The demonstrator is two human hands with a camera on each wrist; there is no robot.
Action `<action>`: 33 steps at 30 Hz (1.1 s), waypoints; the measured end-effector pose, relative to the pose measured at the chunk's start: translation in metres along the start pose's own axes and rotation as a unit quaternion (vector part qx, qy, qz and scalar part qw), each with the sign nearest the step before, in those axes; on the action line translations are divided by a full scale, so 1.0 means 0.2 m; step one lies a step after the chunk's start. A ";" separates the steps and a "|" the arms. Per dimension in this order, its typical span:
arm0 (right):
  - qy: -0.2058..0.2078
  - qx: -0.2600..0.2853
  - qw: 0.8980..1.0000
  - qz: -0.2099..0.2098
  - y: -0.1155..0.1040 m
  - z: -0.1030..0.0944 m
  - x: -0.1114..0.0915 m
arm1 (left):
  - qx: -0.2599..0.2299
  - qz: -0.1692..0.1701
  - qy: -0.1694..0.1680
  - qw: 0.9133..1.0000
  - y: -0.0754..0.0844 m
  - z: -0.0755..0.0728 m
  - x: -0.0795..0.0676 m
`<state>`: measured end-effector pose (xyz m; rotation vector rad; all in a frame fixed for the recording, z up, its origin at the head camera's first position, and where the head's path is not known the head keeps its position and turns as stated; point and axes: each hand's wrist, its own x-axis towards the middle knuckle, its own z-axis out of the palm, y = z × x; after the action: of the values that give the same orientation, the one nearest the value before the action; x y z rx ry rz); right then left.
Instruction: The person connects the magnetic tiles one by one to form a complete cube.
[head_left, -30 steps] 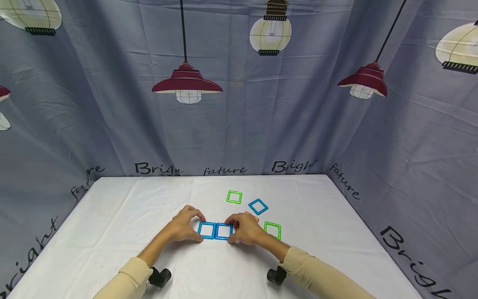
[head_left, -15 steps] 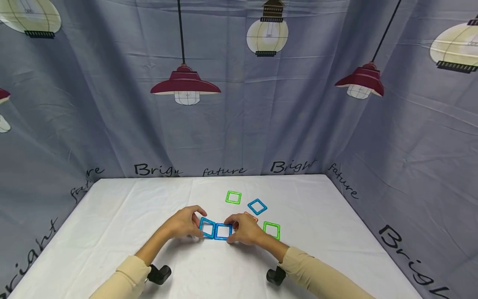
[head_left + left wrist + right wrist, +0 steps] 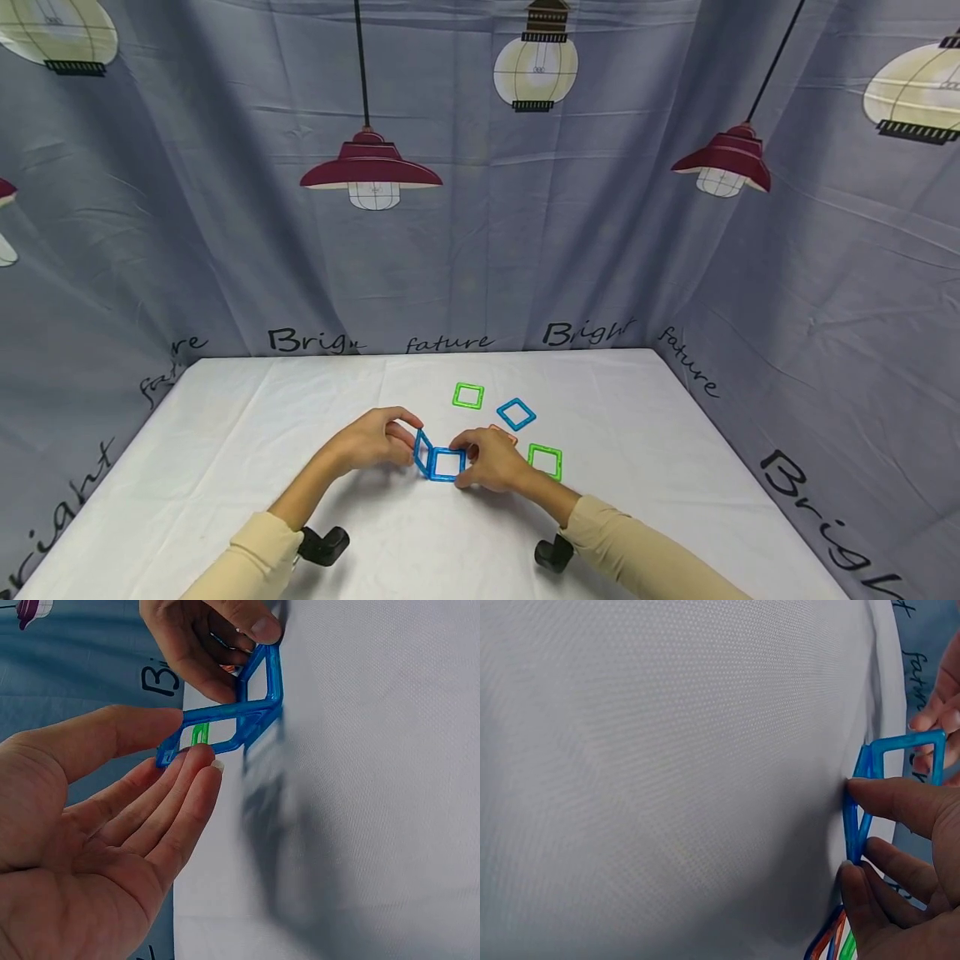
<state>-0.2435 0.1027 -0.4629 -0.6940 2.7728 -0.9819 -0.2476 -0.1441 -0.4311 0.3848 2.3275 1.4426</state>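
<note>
Two blue square magnetic tiles meet along one edge near the front middle of the table. One of them, the left blue tile, stands tilted up steeply, and my left hand pinches it between thumb and fingers at its outer side. The right blue tile lies flat on the white cloth. My right hand grips that flat tile, with thumb and fingertip at opposite corners of its right side. Just behind the right hand shows an orange tile, partly hidden by it.
On the white table lie a far green tile, a blue tile turned like a diamond and a nearer green tile by the right wrist. A grey printed curtain hangs behind the table's back edge.
The left blue tile has swung up from flat to nearly upright about its joint with the right one, the left hand rising and moving rightward with it. The right hand has stayed put.
</note>
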 end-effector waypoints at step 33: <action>0.003 -0.001 1.000 0.009 0.01 0.02 0.00 | -0.136 0.015 -0.018 0.990 -0.12 0.06 0.04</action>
<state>-0.2440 0.1027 -0.4672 -0.6675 2.7801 -0.9801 -0.2509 -0.1422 -0.4585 0.3648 2.0667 1.7249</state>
